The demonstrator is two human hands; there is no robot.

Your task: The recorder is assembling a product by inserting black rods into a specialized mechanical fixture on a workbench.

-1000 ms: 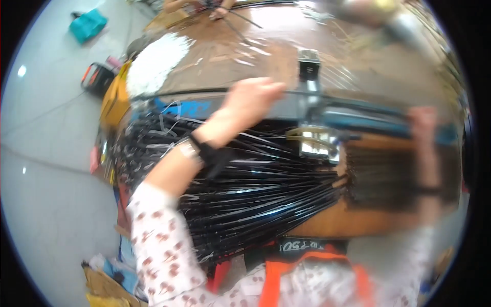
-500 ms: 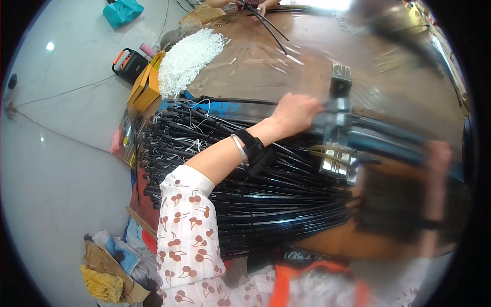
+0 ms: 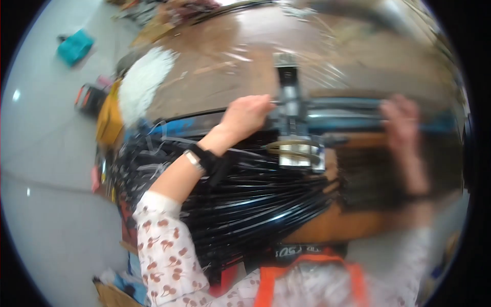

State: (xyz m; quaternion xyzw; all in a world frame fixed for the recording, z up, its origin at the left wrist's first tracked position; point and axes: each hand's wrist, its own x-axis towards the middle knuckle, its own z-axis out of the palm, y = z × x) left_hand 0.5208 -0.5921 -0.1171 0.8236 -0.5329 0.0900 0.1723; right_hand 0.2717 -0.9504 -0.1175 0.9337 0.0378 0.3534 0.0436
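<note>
Left grip [image 3: 245, 115] touching metal tool [image 3: 292, 128]

Blk cable bundle [image 3: 245, 199], prob. flat on bench

The bundle of black cables [image 3: 240, 199] looks like plastic-sheathed wire, glossy, with bright streaks of light along the smooth strands. The bench [image 3: 220, 71] is brown wood under a clear plastic film that wrinkles and shines. A metal fixture [image 3: 294, 128] stands on it, dull grey and bare, crossing a smooth blue rail [image 3: 348, 115]. The white heap [image 3: 143, 84] at the bench's end looks like matt plastic ties, though blur hides the detail. The left hand [image 3: 245, 115] wears a matt black wrist strap [image 3: 204, 159] and a soft printed cloth sleeve [image 3: 166, 250]. The floor [image 3: 46, 153] is smooth, faintly shiny grey.
</note>
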